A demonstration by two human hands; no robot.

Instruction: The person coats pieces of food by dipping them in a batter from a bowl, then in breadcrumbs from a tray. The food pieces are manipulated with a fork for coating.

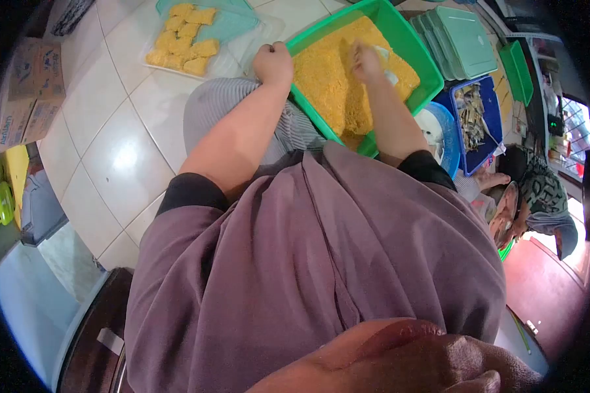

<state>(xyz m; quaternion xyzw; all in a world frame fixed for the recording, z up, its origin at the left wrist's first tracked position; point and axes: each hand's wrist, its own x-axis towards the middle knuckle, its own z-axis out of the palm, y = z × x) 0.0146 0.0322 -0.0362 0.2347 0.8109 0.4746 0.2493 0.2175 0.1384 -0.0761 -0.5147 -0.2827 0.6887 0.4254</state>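
Head view looks down past my lap to the tiled floor [111, 150], where a green tray [408, 46] holds a bed of yellow breadcrumbs [324, 78]. My left hand [273, 62] is curled closed on the tray's left rim. My right hand [367, 62] presses fingers-down into the crumbs over something pale; whether it grips it I cannot tell. Left of the tray, crumbed pieces [183, 39] lie on a clear sheet. Right of it, a blue tray [478, 157] holds pale strips [471, 114], beside stacked green lids [469, 39].
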